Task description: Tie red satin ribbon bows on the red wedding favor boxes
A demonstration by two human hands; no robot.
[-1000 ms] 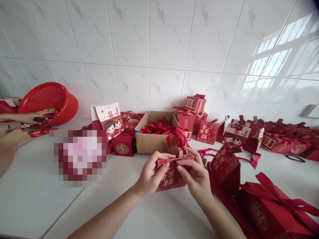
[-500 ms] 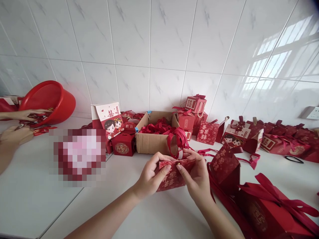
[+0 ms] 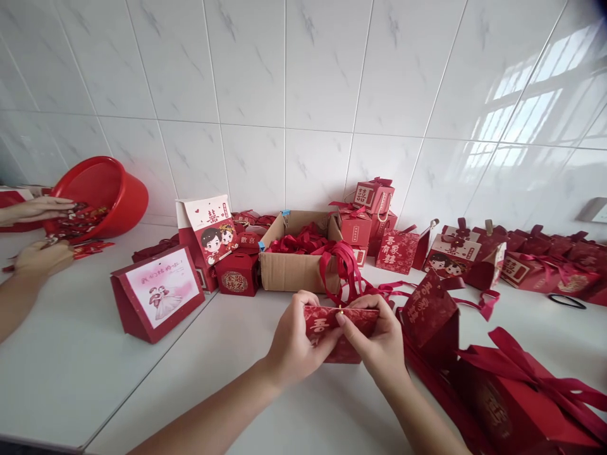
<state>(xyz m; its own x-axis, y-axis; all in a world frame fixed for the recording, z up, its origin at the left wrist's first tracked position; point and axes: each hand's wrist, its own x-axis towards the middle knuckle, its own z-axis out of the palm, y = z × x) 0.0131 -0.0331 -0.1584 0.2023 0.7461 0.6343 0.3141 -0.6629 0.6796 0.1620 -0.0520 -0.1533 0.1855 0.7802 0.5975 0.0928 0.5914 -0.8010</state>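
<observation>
Left hand point(image 3: 293, 344) is resting its thumb lower than before on the red gift box point(image 3: 342, 352). With the right hand point(image 3: 382, 341), it is pinching the top between thumbs and fingers, in front of the cardboard carton point(image 3: 300, 273).

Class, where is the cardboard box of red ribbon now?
In the head view, the cardboard box stands near the middle, beyond the left hand and right hand. The gold-emblem red box neighbours it at left, stacked gift boxes at right.

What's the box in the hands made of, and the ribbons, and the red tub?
Gift box: probably printed paperboard, fairly matte, with thin edges.
Ribbons: perhaps satin, softly shiny, hanging in floppy loops.
Red tub: likely glossy plastic; its smooth wall catches light.
</observation>
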